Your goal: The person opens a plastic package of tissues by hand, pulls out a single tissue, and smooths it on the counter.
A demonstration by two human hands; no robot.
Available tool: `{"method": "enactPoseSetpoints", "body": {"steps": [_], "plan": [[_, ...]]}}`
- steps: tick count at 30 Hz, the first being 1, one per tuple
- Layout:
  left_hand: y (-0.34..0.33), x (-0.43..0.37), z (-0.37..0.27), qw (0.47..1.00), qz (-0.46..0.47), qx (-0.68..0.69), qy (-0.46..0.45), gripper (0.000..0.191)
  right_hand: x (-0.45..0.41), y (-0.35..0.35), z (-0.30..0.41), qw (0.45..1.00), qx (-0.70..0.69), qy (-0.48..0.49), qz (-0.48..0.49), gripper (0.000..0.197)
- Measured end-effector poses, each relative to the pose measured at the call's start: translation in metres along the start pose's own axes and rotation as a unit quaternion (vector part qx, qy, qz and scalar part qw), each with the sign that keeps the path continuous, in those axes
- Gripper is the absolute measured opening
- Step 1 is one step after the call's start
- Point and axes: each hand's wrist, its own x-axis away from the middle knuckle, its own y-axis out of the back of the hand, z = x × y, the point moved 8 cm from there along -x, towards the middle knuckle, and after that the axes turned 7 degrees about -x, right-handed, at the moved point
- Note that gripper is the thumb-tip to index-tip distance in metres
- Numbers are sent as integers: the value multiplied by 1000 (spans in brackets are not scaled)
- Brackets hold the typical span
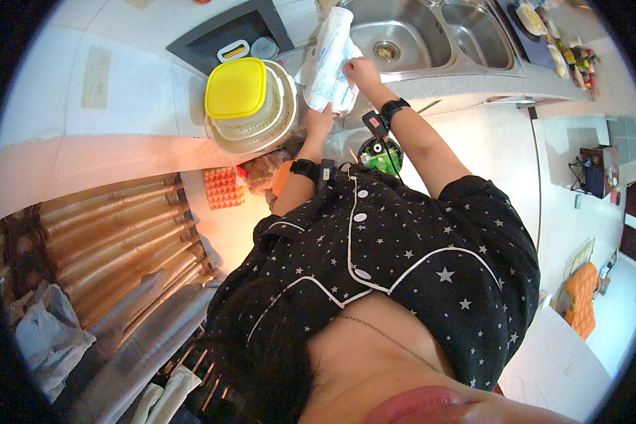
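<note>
A long white plastic bag [328, 63] with blue print stands out over the counter, beside the left sink bowl. It is bunched narrow at its far end and wider near me; what it holds inside, if anything, is hidden. My left hand [319, 123] grips its near end, thumb up along the plastic. On its right side, my right hand [361, 74] has its fingers curled in and pinches the plastic. Black straps with small devices circle both wrists.
Left of the bag sit nested plastic baskets [287, 119] and a container with a yellow lid [236, 87]. A double steel sink [413, 74] adjoins on the right. Below are an orange egg tray [223, 188] and a black bin [376, 142] with green contents.
</note>
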Motion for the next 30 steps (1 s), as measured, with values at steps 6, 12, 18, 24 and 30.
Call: {"method": "enactPoseSetpoints", "body": {"steps": [6,12,18,24,30], "plan": [[2,0,-7,1000,-10,15,-15,30,0,6,-3,997,-79,10,-12,19],[4,-1,-5,1000,-14,-11,7,29,0,1,0,997,-74,17,8,17],[6,1,-11,999,-26,-12,-16,28,-2,-11,8,999,22,22,37,17],[7,6,-14,1000,-29,12,2,27,-6,-11,12,998,55,13,33,20],[6,9,-19,1000,-14,-18,16,27,14,7,-5,999,-35,-4,-9,21]]}}
